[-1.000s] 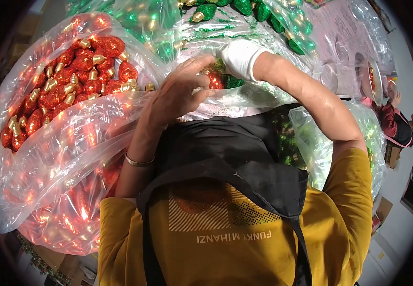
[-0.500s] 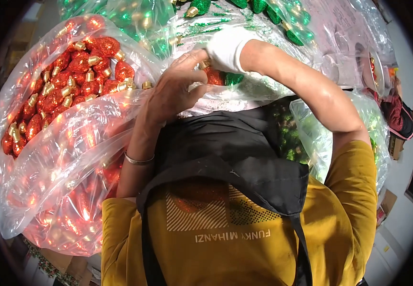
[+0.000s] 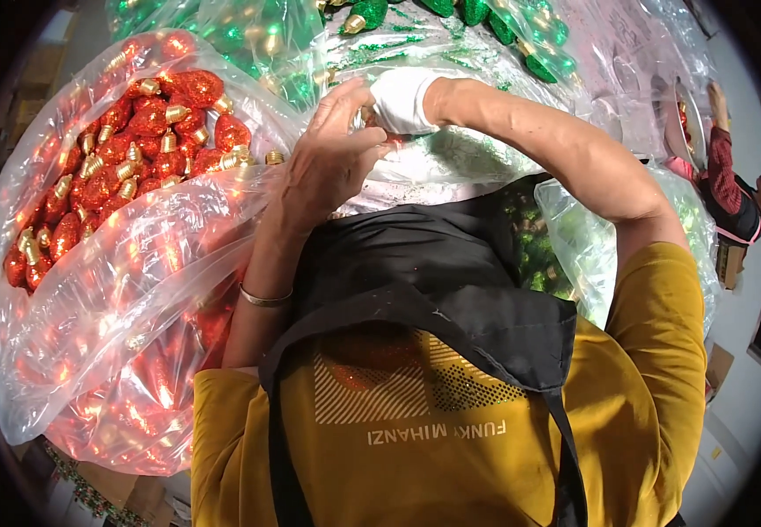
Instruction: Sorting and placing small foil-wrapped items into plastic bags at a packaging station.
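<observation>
My left hand (image 3: 332, 154) is bare, with a bracelet at the wrist. Its fingers curl closed around a red glittery bulb ornament, of which only a bit of gold cap (image 3: 364, 118) and red shows. Pressed close against it is my right hand (image 3: 402, 98) in a white glove, its fingers turned away and hidden. Both hands meet over the glitter-dusted plastic covering of the work surface (image 3: 477, 162). To the left, a large clear plastic bag (image 3: 134, 255) lies open with many red glittery bulb ornaments (image 3: 148, 119) with gold caps inside.
Green glittery bulb ornaments (image 3: 367, 16) lie along the far side, some under clear plastic (image 3: 249, 39). Another clear bag (image 3: 574, 237) with green contents stands by my right elbow. At the far right a co-worker in a red sleeve (image 3: 723, 167) reaches forward.
Both hands have shifted slightly left and nearer together. The green piece and most of the red ornament seen beneath the glove are now hidden. The co-worker's arm has moved.
</observation>
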{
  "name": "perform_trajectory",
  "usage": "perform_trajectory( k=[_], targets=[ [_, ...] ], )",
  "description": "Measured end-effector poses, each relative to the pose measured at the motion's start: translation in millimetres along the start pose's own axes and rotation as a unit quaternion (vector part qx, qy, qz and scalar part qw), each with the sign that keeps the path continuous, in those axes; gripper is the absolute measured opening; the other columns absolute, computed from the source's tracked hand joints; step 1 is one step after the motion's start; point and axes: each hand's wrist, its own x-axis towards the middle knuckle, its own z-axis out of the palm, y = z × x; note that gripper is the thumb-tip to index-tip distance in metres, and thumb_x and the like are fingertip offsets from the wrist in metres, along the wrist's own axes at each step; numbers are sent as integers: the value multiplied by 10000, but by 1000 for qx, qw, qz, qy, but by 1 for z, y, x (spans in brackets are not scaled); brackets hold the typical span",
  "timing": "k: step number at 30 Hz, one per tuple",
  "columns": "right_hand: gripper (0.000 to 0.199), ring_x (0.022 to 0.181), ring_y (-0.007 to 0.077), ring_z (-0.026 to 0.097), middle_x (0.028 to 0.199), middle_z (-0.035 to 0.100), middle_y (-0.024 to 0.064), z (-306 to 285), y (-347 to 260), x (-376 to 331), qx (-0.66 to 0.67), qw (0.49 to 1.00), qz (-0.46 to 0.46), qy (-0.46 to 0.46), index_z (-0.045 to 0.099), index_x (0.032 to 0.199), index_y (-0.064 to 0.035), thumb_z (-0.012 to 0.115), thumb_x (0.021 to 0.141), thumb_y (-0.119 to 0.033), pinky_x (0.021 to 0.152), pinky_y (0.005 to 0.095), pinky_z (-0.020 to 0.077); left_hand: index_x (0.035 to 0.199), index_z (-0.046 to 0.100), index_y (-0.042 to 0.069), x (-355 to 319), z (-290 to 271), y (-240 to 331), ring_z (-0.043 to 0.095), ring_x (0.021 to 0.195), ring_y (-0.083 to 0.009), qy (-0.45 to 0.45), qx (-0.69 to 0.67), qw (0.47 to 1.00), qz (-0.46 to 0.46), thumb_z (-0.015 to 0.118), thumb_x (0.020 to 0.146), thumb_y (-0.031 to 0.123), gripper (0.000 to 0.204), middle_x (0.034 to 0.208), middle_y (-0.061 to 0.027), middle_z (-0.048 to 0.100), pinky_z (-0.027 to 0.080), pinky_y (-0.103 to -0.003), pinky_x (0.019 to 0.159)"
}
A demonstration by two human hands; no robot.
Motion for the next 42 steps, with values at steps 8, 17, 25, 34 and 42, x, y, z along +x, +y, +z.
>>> perform_trajectory(
  k=[8, 17, 25, 34, 42],
  targets=[
    [228, 760, 307, 630, 817, 660, 153, 0, -4, 17, -12, 994, 9, -111, 666, 860, -61, 719, 684, -196, 669, 389, 492, 872, 658, 21, -4, 0, -13, 438, 1265, -369, 19, -81, 996, 10, 730, 725, 41, 165, 1305, -197, 474, 396, -419, 1014],
    [461, 958, 291, 605, 1064, 632, 144, 22, 16, 20, 142, 979, 9, -149, 624, 1130, -143, 735, 687, -208, 826, 370, 480, 904, 656, -13, -8, 2, -13, 450, 1265, -341, 21, -128, 991, -21, 747, 733, 64, 209, 1371, -190, 437, 437, -397, 999],
    [436, 966, 267, 598, 1045, 634, 143, 86, 52, 43, 129, 979, -156, 4, 624, 1095, -67, 732, 690, -188, 838, 361, 463, 877, 647, -15, -10, -2, -12, 480, 1238, -327, 18, -126, 992, -10, 747, 727, 65, 197, 1342, -183, 473, 443, -389, 982],
    [273, 823, 207, 581, 902, 653, 84, 59, 40, 13, 372, 907, 27, -196, 671, 932, -61, 738, 685, -157, 755, 342, 464, 846, 648, -26, -9, -5, -8, 487, 1226, -339, 10, -97, 995, 18, 745, 730, 83, 186, 1293, -187, 517, 429, -380, 971],
    [251, 677, 310, 602, 745, 636, 169, -3, 1, 5, 72, 990, -47, -114, 652, 883, -7, 701, 707, -180, 634, 371, 490, 808, 637, -33, -8, -9, -8, 481, 1233, -334, 27, -61, 996, 51, 741, 732, 80, 171, 1288, -180, 522, 426, -382, 982]
  ],
)
